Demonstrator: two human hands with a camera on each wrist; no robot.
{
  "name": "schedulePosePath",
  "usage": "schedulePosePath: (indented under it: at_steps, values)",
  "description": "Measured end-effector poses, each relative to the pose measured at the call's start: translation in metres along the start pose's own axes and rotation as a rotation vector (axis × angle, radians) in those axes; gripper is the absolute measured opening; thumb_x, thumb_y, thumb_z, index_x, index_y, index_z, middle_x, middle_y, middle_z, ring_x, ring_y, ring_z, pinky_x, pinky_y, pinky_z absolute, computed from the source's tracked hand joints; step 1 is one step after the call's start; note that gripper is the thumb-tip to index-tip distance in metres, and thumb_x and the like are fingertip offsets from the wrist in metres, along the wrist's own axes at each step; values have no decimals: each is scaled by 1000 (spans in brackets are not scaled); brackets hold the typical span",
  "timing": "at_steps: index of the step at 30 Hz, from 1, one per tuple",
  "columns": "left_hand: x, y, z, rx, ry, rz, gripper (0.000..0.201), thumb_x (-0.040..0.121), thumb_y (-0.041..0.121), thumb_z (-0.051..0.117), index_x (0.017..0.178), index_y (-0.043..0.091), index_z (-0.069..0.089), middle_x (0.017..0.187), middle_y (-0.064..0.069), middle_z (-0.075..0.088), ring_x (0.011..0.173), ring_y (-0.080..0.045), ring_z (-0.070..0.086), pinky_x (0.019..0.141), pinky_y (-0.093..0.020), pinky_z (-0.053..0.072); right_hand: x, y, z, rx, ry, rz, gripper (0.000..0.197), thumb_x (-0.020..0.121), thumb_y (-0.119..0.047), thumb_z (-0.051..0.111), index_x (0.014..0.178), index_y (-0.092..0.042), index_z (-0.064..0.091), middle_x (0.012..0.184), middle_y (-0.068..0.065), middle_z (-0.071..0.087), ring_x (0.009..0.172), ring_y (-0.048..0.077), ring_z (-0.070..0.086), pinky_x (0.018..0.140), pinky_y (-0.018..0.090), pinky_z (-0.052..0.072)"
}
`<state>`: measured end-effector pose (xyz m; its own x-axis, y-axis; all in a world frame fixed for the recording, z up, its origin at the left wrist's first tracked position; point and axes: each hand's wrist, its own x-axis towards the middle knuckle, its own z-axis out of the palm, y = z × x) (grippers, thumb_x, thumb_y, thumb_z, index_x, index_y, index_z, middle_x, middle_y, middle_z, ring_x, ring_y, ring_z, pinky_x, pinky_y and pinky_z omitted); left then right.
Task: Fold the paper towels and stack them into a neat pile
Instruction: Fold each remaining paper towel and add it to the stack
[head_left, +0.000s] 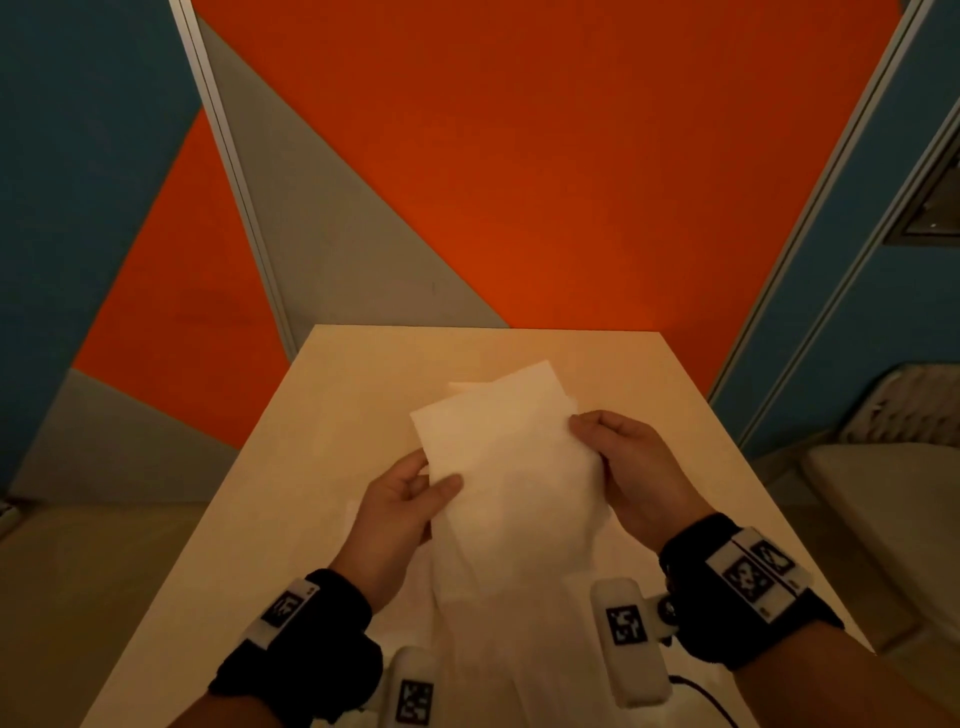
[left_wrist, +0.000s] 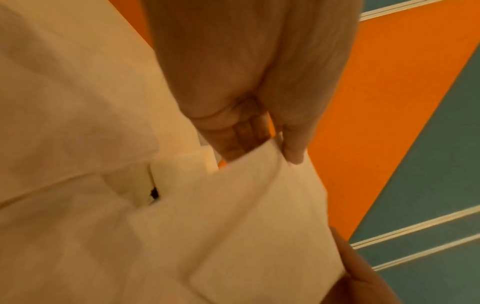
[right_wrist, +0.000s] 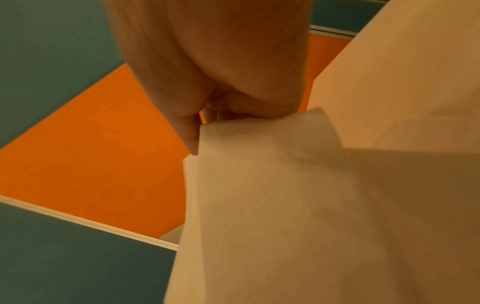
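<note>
I hold a white paper towel (head_left: 511, 483) up above the light wooden table (head_left: 322, 415); its lower part hangs down towards me. My left hand (head_left: 415, 493) pinches its left edge, thumb on top. My right hand (head_left: 613, 452) pinches its right edge. Behind the raised sheet, folded towels (head_left: 563, 402) lie on the table, mostly hidden. In the left wrist view my fingers (left_wrist: 293, 152) grip the towel (left_wrist: 246, 216). In the right wrist view the thumb and fingers (right_wrist: 192, 139) clamp the sheet's edge (right_wrist: 285, 185).
More white paper (head_left: 410, 608) lies flat on the table near me, under the hanging sheet. An orange, grey and blue partition wall (head_left: 519, 156) stands right behind the table. A chair (head_left: 893, 493) sits to the right of the table.
</note>
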<state>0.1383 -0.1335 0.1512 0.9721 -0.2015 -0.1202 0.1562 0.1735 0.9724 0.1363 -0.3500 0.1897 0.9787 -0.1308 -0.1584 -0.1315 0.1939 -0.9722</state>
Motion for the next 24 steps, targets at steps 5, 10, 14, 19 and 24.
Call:
schedulePosePath:
  at_steps: [5,10,14,19,24]
  values:
    - [3,9,5,-29,48,117,43,88,-2,57,116,31,58,91,-12,74,79,-24,71,67,-35,59,-6,0,1,15,-25,-24,32,89,-7,61,116,-23,60,99,10,73,89,29,69,77,44,56]
    - [2,17,4,17,-5,144,47,88,0,57,120,34,55,95,-18,73,89,-35,69,81,-49,56,-8,-10,-3,-1,-136,-36,48,90,-3,58,126,-34,54,107,12,71,96,31,68,82,50,54]
    - [1,21,4,28,-36,128,48,90,-1,55,121,36,53,96,-15,73,89,-34,70,80,-48,57,-7,-13,-3,-1,-133,-47,38,92,-5,56,121,-28,60,108,12,71,93,28,68,74,43,57]
    - [0,23,6,-3,-58,95,51,90,1,55,131,32,48,96,-15,73,87,-32,70,75,-44,59,-8,-12,-1,21,-118,-83,28,91,-4,56,114,-16,66,110,5,71,95,24,68,75,38,57]
    - [0,20,5,-82,-106,9,64,84,10,61,137,38,38,99,-19,71,91,-33,69,76,-44,58,-8,-11,1,76,-77,-82,20,92,-9,56,108,-8,68,106,9,72,93,26,68,78,40,57]
